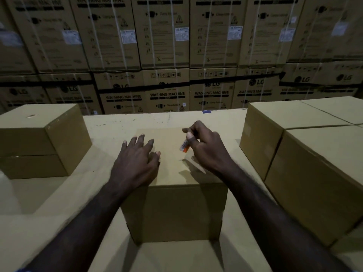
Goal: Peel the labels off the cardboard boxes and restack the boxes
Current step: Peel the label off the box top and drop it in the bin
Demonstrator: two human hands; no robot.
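In the head view, a plain brown cardboard box (172, 209) stands in the middle on a wide pale cardboard surface (59, 193). The left hand (135, 161) lies flat on the top of this box with its fingers straight and a little spread. The right hand (204, 144) is above the top of the box, fingers curled, and pinches a small orange and white label (184, 147) between thumb and finger. One brown cardboard box (43, 142) stands at the left, and a stack of brown cardboard boxes (306, 154) at the right. Behind is a wall of printed washing machine cartons (176, 46).
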